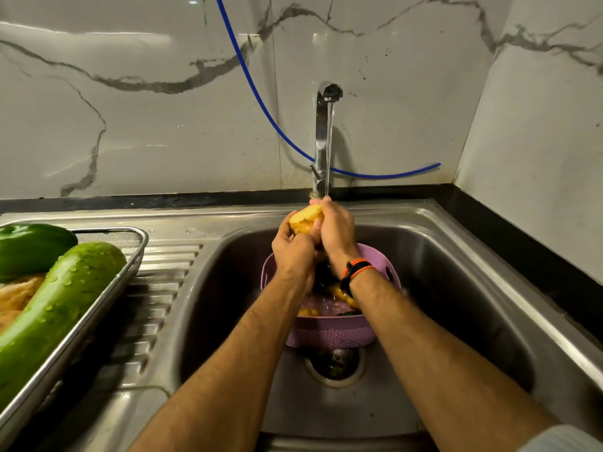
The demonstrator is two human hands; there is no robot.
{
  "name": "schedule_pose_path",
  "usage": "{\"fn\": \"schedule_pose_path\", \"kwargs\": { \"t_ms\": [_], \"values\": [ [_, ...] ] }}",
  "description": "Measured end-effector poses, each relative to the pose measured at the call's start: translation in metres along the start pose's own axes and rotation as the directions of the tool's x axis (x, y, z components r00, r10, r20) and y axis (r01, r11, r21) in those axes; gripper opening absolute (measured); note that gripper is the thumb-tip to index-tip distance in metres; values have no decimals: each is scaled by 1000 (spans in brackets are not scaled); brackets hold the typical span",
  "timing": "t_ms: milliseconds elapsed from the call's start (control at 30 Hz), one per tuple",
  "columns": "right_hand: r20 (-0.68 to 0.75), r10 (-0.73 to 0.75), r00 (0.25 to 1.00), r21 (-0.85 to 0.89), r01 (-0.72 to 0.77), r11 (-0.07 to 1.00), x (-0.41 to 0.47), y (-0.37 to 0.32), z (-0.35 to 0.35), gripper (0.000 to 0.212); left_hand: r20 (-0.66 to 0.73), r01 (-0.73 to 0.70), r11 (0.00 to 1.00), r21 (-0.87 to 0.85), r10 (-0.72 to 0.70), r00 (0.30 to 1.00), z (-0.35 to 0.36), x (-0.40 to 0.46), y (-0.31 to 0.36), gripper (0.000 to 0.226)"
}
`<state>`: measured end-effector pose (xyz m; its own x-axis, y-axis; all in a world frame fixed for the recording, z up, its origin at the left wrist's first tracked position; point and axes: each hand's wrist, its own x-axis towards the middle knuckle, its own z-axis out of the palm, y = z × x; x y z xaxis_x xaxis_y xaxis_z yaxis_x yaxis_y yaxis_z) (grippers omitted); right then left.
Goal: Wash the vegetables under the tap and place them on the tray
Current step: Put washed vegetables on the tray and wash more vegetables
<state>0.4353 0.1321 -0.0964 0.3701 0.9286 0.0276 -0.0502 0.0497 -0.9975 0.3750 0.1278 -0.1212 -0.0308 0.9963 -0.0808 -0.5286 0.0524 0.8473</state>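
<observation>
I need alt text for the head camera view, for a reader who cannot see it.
Both hands, left and right, hold a yellow potato under the running tap, above a purple colander in the steel sink. At left, a tray holds wet green vegetables.

I can read no text, label, brand or number anywhere from here. The tap point(326, 135) above my hands carries no legible mark, the basket point(329, 331) below them is plain, and the wristband point(354, 272) on my right wrist shows only orange and black, no lettering.
</observation>
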Motion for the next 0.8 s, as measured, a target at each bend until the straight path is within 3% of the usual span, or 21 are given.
{"fn": "schedule_pose_path", "kwargs": {
  "t_ms": [100, 167, 267, 333, 400, 500, 667, 800],
  "values": [
    [-127, -15, 992, -131, -2, 991, -5, -2, 12, 34, -12, 28, 999, 35, -27, 1000, -2, -4, -2, 46],
    [-96, 46, 994, -175, -62, 983, 2, -8, 7, 29, 81, 70, 997, 8, -71, 994, -5, -6, 4, 47],
    [15, 93, 996, -57, -92, 994, 7, -9, -9, 32, 157, 105, 993, -53, -96, 983, -5, -6, 8, 41],
    [1, 24, 1000, -73, -24, 997, 3, -4, -10, 35, 106, 77, 996, -40, -72, 992, 0, -6, 6, 40],
    [-118, -64, 991, -139, 47, 989, -2, 0, -2, 39, -8, 40, 999, -5, -40, 999, 4, -3, -1, 40],
    [-162, -17, 987, -255, -25, 967, -2, -6, 5, 37, -27, 66, 997, 25, -66, 997, 1, -5, -2, 43],
    [55, 128, 990, -52, -125, 991, 10, -11, -14, 32, 224, 177, 983, -56, -160, 961, -9, -3, 13, 46],
    [-27, 88, 996, -11, -88, 996, 13, -4, -16, 35, 224, 142, 990, 24, -143, 964, -7, 0, 7, 38]
  ]
}}
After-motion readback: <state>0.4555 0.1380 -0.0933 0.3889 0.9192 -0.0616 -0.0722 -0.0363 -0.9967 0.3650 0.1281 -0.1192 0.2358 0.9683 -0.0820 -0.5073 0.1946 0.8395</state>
